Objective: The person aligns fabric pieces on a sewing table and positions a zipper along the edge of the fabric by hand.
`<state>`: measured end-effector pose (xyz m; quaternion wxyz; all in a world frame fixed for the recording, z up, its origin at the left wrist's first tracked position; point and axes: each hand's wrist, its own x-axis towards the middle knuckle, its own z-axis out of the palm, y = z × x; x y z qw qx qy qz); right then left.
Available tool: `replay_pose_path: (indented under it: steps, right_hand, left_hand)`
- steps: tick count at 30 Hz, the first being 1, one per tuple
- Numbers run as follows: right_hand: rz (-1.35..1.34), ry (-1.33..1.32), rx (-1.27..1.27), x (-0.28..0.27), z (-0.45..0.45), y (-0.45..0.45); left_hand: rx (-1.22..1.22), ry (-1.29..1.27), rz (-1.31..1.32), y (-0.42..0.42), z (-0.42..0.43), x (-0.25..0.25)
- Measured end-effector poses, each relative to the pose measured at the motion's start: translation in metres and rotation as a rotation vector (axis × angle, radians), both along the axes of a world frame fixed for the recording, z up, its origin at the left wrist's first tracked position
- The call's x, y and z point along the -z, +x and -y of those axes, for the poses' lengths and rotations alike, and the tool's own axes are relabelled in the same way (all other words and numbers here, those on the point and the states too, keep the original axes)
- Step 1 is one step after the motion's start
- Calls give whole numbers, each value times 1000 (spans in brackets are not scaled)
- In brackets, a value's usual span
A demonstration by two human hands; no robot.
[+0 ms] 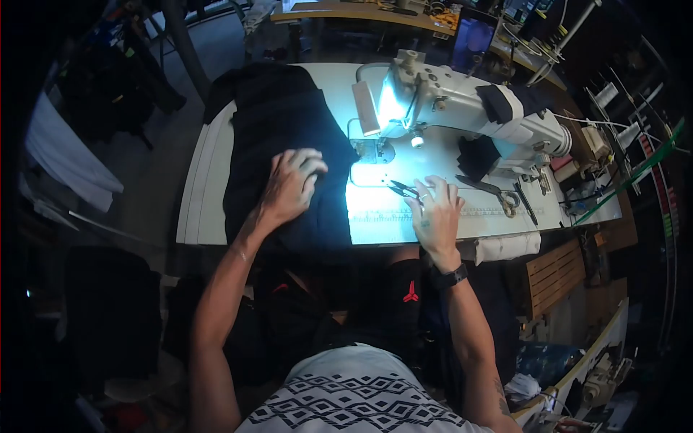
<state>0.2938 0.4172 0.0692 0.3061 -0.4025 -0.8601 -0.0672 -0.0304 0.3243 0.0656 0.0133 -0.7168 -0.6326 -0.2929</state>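
In the head view, your black cloth (278,119) lies on the left part of the worktop (198,195), its long axis running from the near edge toward the far side, the far end leaning left. Your left hand (290,186) is on it, fingers bent; you cannot tell from here whether they pinch the fabric. The small dark snips (401,188) lie right of the cloth, long axis slanting, tips pointing up and left toward the metal plate (375,150) of the sewing machine (440,94). Your right hand (437,220) is at their other end, fingers spread and partly bent; whether they grip the snips cannot be told. Scissors (510,205) slant similarly farther right, blades toward upper left.
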Motion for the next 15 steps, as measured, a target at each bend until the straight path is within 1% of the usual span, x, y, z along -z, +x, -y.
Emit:
replay_pose_path:
  steps: [1,2,4,5,6,7,8,10,13,14,15]
  right_hand:
    - [-29,-54,-38,-3,8,-5]
    - [-115,-124,-133,-1,18,-14]
    - [-270,-269,-314,-4,58,-44]
    - [-314,-319,-355,-8,79,-64]
    - [-189,-295,-329,-9,95,-80]
    - [-131,-289,-314,-9,104,-92]
    - [-128,-284,-281,-1,105,-99]
    - [-149,-299,-229,4,98,-102]
    - [-225,-338,-276,9,86,-87]
    - [-288,-377,-303,8,80,-77]
    - [-309,-498,-279,3,74,-66]
  left_hand:
    - [39,-25,-3,-1,7,2]
    - [43,-52,51,3,12,7]
    - [-61,-7,49,7,3,13]
    - [-110,2,66,7,-5,17]
    - [-123,12,51,6,-12,19]
    - [-137,23,37,6,-18,20]
    - [-133,19,40,5,-21,20]
    - [-116,55,23,3,-20,25]
    - [-85,101,11,3,-16,22]
    - [-73,104,-21,5,-15,21]
    - [-67,108,-52,7,-12,14]
